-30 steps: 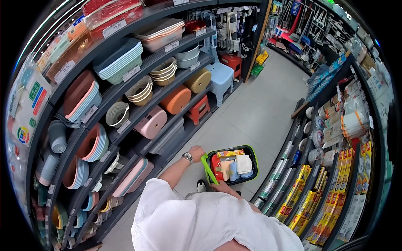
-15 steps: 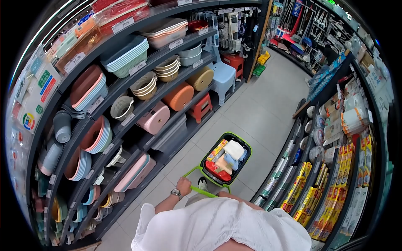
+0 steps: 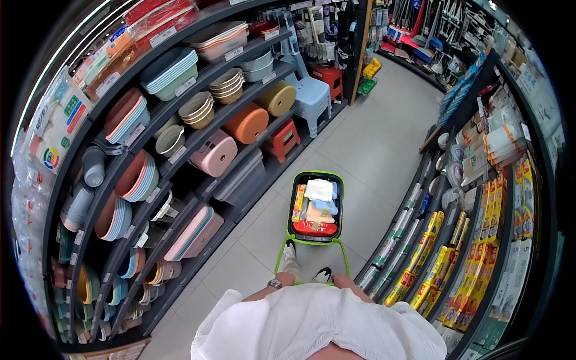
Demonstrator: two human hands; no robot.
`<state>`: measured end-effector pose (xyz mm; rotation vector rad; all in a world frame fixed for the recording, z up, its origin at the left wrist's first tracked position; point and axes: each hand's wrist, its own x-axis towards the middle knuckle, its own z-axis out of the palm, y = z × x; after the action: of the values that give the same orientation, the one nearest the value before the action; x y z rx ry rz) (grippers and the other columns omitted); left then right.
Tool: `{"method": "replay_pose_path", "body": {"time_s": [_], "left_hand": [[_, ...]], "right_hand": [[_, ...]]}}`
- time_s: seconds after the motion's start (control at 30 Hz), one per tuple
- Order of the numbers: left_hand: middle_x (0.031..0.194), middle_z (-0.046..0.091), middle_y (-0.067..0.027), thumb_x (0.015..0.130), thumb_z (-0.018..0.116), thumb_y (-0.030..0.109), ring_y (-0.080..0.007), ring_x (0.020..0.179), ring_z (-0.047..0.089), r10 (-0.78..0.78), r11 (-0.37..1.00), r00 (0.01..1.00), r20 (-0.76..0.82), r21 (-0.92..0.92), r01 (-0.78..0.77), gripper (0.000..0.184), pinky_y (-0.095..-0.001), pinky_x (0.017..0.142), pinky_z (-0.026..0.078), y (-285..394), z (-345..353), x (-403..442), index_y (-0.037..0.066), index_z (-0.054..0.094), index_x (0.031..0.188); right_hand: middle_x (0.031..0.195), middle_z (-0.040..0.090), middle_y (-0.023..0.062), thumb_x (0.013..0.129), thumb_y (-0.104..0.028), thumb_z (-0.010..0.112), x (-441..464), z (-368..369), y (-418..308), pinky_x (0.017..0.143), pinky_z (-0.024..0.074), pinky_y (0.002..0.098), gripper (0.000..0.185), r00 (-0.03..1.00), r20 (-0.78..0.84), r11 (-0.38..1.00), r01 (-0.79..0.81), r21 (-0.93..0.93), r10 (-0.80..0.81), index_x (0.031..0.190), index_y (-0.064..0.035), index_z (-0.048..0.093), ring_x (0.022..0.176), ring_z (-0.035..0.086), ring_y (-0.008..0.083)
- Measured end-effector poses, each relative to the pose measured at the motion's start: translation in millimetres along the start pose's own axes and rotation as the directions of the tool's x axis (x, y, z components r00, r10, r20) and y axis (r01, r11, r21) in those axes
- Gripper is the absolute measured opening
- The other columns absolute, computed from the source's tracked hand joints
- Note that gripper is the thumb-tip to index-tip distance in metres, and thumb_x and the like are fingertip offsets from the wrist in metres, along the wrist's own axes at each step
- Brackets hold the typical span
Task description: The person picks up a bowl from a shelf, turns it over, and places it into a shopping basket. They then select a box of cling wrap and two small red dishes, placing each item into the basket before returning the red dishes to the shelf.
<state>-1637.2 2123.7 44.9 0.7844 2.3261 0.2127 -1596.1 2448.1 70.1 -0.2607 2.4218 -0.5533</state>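
A black shopping basket (image 3: 340, 210) with a green rim stands on the floor ahead of me. Its green handle (image 3: 346, 258) reaches back toward my body. My left hand (image 3: 285, 278), below a wristwatch (image 3: 274, 283), is closed around the handle's left end. At the right end, my right hand (image 3: 342, 281) is closed on the handle too, its fingers partly hidden. Inside the basket lie a white folded cloth (image 3: 318, 190), a light blue cloth (image 3: 324, 207), a peach item (image 3: 321, 215), a red package (image 3: 315, 228) and a yellow box (image 3: 298, 203).
Shelves on the left hold plastic basins (image 3: 171, 73), stools (image 3: 247, 123) and tubs (image 3: 217, 153). Stacked blue chairs (image 3: 312, 99) stand at their far end. On the right, a curved shelf carries yellow boxes (image 3: 420, 251) and wrapped rolls (image 3: 390, 246). Tiled floor (image 3: 378, 141) runs between them.
The basket has turned from a slant to nearly straight ahead of me. My left hand has shifted right and down with the handle; my right hand has come into view at its right end.
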Motion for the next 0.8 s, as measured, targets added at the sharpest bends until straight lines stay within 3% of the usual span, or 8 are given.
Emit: {"method": "replay_pose_path", "body": {"time_s": [0.13,0.2,0.27,0.33,0.47,0.6,0.67,0.8], "left_hand": [[0.082,0.07,-0.0207,0.083,0.062,0.026,-0.0387,0.078,0.07,0.083,0.996,0.996,0.013,-0.02,-0.083,0.026,-0.0519,0.067,0.055,39.5,-57.5,-6.0,0.003,0.072,0.079],[0.085,0.07,-0.0223,0.084,0.062,0.026,-0.0396,0.08,0.069,0.109,0.993,0.994,0.02,-0.037,-0.108,0.026,-0.0522,0.07,0.055,30.4,-24.9,23.5,0.003,0.073,0.082],[0.086,0.072,-0.0205,0.081,0.063,0.03,-0.0392,0.082,0.07,0.164,0.986,0.986,0.014,-0.044,-0.163,0.029,-0.0498,0.07,0.056,13.4,27.9,64.5,0.004,0.073,0.086],[0.086,0.072,-0.0209,0.083,0.061,0.028,-0.0397,0.082,0.07,0.136,0.989,0.99,0.039,-0.055,-0.134,0.027,-0.05,0.07,0.056,33.4,-3.7,51.1,0.004,0.073,0.086],[0.087,0.071,-0.0215,0.086,0.057,0.022,-0.0405,0.082,0.07,0.168,0.979,0.986,0.018,-0.116,-0.165,0.025,-0.0507,0.07,0.056,17.7,42.1,87.7,0.003,0.073,0.086],[0.09,0.072,-0.0218,0.084,0.058,0.022,-0.04,0.083,0.071,0.108,0.994,0.992,0.064,-0.025,-0.107,0.025,-0.0519,0.069,0.056,25.1,-5.8,70.7,0.002,0.073,0.087],[0.092,0.072,-0.0214,0.084,0.059,0.021,-0.039,0.083,0.071,0.21,0.978,0.965,0.159,-0.043,-0.206,0.023,-0.0529,0.068,0.056,10.0,-6.4,84.3,0.004,0.073,0.088],[0.091,0.073,-0.0201,0.083,0.06,0.023,-0.038,0.083,0.072,0.314,0.949,0.946,0.082,-0.029,-0.313,0.023,-0.0527,0.066,0.056,-26.2,15.7,116.6,0.007,0.075,0.087]], "right_hand": [[0.084,0.068,0.0241,0.073,-0.021,0.07,-26.1,-29.6,-8.7,0.072,0.0535,0.0505,0.021,0.981,-0.196,1.0,-0.005,-0.011,0.003,0.081,-0.0021,0.068,0.082,0.067,0.0413],[0.078,0.065,0.0242,0.068,-0.018,0.072,-31.1,-28.5,-1.8,0.069,0.0529,0.0506,0.02,0.913,-0.407,0.999,-0.039,0.007,0.038,0.08,-0.0022,0.067,0.077,0.065,0.0419],[0.076,0.063,0.0237,0.068,-0.013,0.07,-27.3,-22.0,12.2,0.068,0.0528,0.0504,0.015,0.909,-0.417,0.999,-0.039,-0.012,0.031,0.078,-0.0025,0.067,0.077,0.063,0.0417],[0.076,0.064,0.0231,0.067,-0.01,0.069,-25.3,-13.8,25.1,0.069,0.0531,0.05,0.013,0.883,-0.467,0.997,-0.066,-0.035,0.042,0.078,-0.0028,0.067,0.08,0.064,0.0409],[0.076,0.064,0.0227,0.067,-0.008,0.069,-28.3,-17.5,26.7,0.07,0.0537,0.0487,0.013,0.888,-0.456,0.993,-0.096,-0.064,0.056,0.078,-0.003,0.067,0.079,0.064,0.0403],[0.078,0.067,0.0201,0.067,-0.013,0.069,-6.7,-9.0,29.2,0.075,0.0519,0.0484,0.013,0.926,-0.37,0.979,-0.14,-0.145,0.078,0.079,-0.0057,0.068,0.081,0.066,0.0391],[0.079,0.068,0.0194,0.068,-0.016,0.069,3.6,-10.6,26.5,0.078,0.0509,0.0486,0.014,0.944,-0.318,0.97,-0.151,-0.188,0.085,0.079,-0.0068,0.069,0.081,0.067,0.0387],[0.079,0.07,0.0167,0.071,-0.022,0.068,27.4,-15.0,15.2,0.08,0.0479,0.0472,0.014,0.954,-0.245,0.958,-0.221,-0.185,0.173,0.078,-0.01,0.071,0.082,0.069,0.0354]]}}
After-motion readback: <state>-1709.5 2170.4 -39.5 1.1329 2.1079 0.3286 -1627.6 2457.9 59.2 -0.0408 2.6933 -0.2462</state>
